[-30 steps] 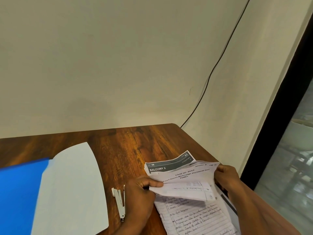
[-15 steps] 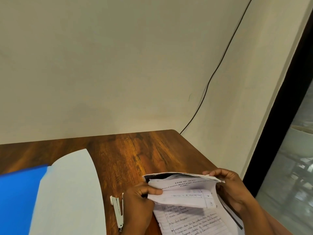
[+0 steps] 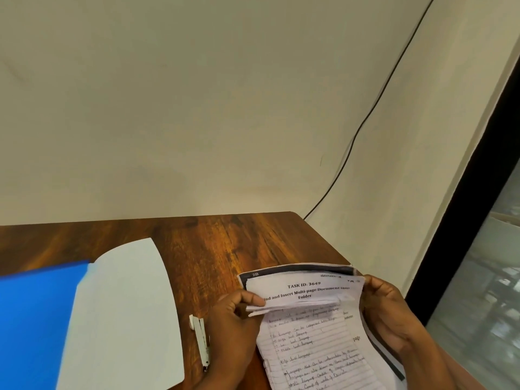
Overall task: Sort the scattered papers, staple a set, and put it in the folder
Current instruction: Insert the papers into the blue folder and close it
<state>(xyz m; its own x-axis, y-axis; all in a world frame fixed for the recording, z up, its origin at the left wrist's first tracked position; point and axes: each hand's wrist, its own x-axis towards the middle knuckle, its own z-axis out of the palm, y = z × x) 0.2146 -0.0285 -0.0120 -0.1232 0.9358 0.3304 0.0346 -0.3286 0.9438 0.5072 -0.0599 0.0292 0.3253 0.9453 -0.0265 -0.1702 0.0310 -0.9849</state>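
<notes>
While hands (image 3: 233,330) grip papers (image 3: 306,294), stapler (image 3: 201,340) just beside.

"TASK ID: 3649" on printed sheet (image 3: 305,291), "2B" on dark-headed sheet (image 3: 281,271)

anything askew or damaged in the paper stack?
The papers aren't squared: the handwritten lined sheet is folded back over itself between the left hand and right hand, and sheet edges are staggered along the right side. No tears visible.
</notes>
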